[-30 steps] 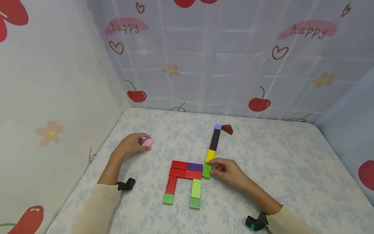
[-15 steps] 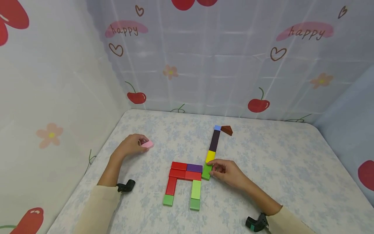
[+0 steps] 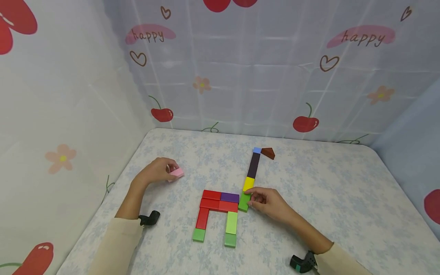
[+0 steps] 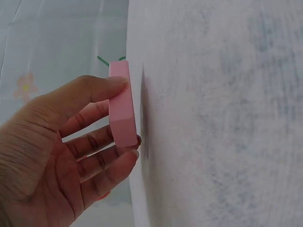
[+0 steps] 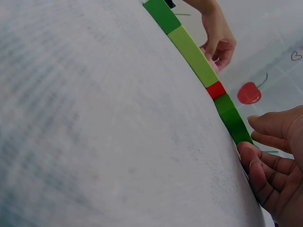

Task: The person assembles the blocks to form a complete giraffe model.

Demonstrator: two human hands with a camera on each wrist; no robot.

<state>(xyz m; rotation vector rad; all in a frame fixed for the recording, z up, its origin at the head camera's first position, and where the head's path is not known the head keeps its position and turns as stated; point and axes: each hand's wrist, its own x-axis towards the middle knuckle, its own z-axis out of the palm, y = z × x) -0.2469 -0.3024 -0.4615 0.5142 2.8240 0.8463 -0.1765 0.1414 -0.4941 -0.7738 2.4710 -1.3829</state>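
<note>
My left hand (image 3: pixel 159 170) pinches a pink wooden block (image 3: pixel 177 172) between thumb and fingers, left of the laid-out blocks. In the left wrist view the pink block, bent at one end, stands on edge close over the tabletop. My right hand (image 3: pixel 271 202) rests by a dark green block (image 3: pixel 244 201), with fingertips at its right edge and thumb and fingers loosely curled. From the green block a column runs upward: a yellow block (image 3: pixel 249 183), a dark block (image 3: pixel 253 165), a small blue block (image 3: pixel 257 150). A brown wedge block (image 3: pixel 268 153) sits at its top right.
Left of the column lie several red blocks (image 3: pixel 210 204) and a purple block (image 3: pixel 230 197). Below them extend a light green block (image 3: pixel 232 222) and two mid-green blocks (image 3: pixel 230 240). The patterned tablecloth (image 3: pixel 326 183) ends at a printed curtain (image 3: pixel 247 84).
My left hand has turned the pink block, tilting and shifting it slightly to the right. My right hand stays at the green block, and the laid-out blocks have not moved.
</note>
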